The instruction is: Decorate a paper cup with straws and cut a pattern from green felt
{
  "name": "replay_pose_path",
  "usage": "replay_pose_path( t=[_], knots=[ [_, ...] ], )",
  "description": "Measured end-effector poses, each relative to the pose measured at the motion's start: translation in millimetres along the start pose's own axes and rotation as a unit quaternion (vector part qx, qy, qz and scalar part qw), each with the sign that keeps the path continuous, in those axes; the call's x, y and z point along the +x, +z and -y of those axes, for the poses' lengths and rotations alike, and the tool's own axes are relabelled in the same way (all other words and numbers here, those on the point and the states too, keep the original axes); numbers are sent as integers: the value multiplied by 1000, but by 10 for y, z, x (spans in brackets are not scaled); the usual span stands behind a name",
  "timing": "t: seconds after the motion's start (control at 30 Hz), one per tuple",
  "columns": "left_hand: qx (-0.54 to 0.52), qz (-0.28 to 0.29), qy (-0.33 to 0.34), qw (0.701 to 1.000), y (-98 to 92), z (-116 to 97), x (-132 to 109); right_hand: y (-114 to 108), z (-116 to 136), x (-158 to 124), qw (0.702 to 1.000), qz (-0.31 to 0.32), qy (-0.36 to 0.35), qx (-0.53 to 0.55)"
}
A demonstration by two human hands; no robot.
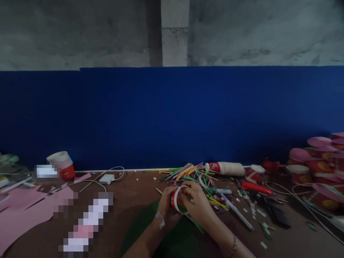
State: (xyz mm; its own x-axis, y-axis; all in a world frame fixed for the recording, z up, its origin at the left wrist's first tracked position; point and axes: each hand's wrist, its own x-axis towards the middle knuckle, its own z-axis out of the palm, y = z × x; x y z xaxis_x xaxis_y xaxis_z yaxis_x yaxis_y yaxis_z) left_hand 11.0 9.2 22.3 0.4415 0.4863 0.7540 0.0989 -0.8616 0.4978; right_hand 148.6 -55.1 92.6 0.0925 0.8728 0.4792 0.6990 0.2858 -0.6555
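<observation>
A red paper cup (172, 202) is held up in front of the person, above the tabletop (131, 195), tipped over so that its white rim faces the right hand (197, 200). The left hand (164, 202) is closed around the cup's side, fingers bent against it; a clear strip (160, 220) lies at that wrist. The right hand is partly closed, its fingers bent in at the cup's mouth (whether they pinch anything there, I cannot tell), and a bracelet (234, 245) circles the wrist.

Below the hands lies a dark green patch (143, 220). Just beyond them is a loose heap of coloured sticks (185, 173), and beside it a stack of paper cups (228, 168) lying on its side against the blue panel (188, 114). Further right come a red cup with a white top (256, 173), a red-handled tool (257, 188), a long white stick (238, 212), small white scraps (263, 245) and a black object (276, 212). At the far right stand many red cups with pink tops (319, 142).

To the left are a white adapter (106, 179) with its cable, a tilted stack of cups (67, 171) and sheets of pink paper (29, 215). A grey wall (88, 32) rises behind the panel.
</observation>
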Motion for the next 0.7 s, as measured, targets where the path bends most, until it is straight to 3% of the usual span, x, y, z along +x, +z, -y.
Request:
replay_pose_path(
  t=[0.13,0.43,0.7],
  knots=[
    [18,-1,9,1000,-22,-14,9,6,1,-20,999,-38,-2,-29],
    [22,-7,40,999,-5,-19,22,-56,2,-9,998,-16,1,-66],
    [29,-31,35,998,12,2,2,-29,24,-27,999,-44,-19,-14]
  ],
)
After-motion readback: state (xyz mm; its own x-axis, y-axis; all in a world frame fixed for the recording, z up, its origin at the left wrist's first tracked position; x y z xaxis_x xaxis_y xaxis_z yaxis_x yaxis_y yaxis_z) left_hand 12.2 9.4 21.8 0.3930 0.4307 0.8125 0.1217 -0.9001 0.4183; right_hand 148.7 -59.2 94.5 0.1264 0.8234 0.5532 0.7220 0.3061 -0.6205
